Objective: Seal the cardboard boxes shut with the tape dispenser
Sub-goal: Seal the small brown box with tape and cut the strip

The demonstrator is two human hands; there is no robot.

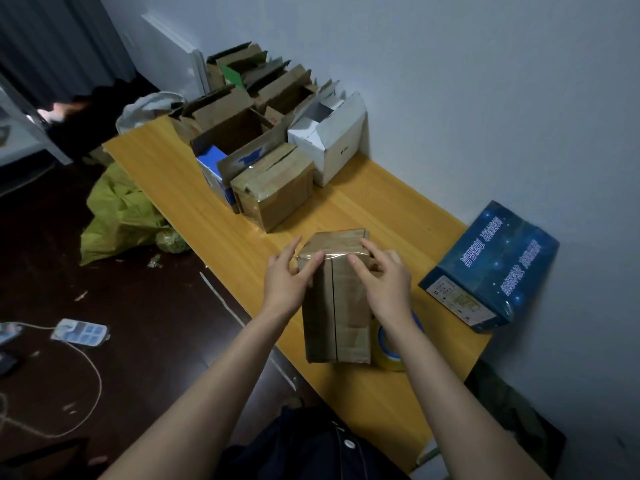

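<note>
A brown cardboard box [341, 306] stands on the wooden table [214, 216] in front of me, its flaps closed along a centre seam, with clear tape across its far end. My left hand [289, 278] rests on the box's left upper edge, fingers laid over the taped end. My right hand [382, 278] presses the top right of the box with straight fingers. A roll of clear tape on a blue core [389, 344] lies on the table just right of the box, partly hidden under my right wrist.
A taped brown box [277, 188] and several open cardboard boxes [239, 129] stand at the table's far end beside a white box [332, 140]. A dark blue printed box [491, 271] lies by the wall at right. A power strip [79, 332] and green bag [121, 216] lie on the floor.
</note>
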